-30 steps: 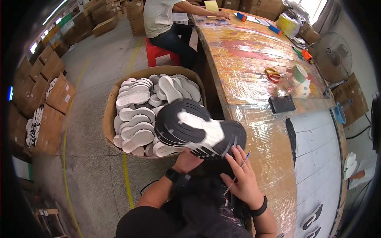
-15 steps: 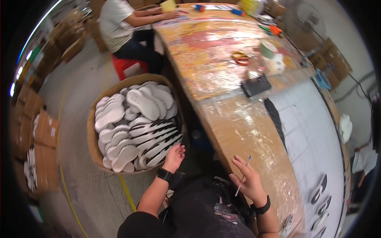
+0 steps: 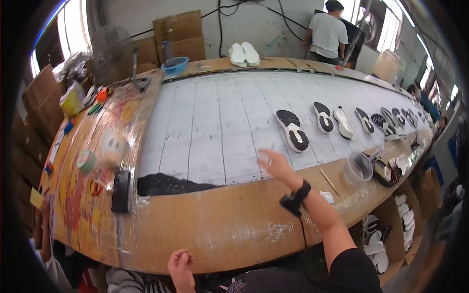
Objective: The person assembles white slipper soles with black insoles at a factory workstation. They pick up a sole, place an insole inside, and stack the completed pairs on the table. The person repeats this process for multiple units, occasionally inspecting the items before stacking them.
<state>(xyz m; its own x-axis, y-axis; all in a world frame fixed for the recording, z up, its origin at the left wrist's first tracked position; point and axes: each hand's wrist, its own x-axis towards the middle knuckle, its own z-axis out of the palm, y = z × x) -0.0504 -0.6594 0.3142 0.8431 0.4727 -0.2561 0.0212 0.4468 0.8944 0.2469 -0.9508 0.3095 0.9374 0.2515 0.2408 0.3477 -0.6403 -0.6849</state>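
My right hand (image 3: 277, 168) reaches over the near edge of a white, line-marked work surface (image 3: 205, 127). Its fingers are bent together, and a thin pale shaft shows faintly at them, the pen seen earlier; blur hides its detail. Closest to this hand is a black-and-white shoe sole (image 3: 293, 131), lying on the white surface without being touched. My left hand (image 3: 181, 266) is low at the table's front edge, fingers curled in, with nothing visible in them. Several more soles (image 3: 322, 117) lie in a row toward the right.
A black phone (image 3: 121, 191), a tape roll (image 3: 86, 161) and scissors (image 3: 95, 187) lie at left. A clear plastic tub (image 3: 358, 168) and a thin stick (image 3: 330, 182) are at right. White soles (image 3: 244, 54) rest on the far ledge. Boxes of soles (image 3: 376, 249) stand below right.
My view has swung right, from the floor box of soles to the white surface. My right hand now reaches over that surface; my left has left the box for the table's front edge.
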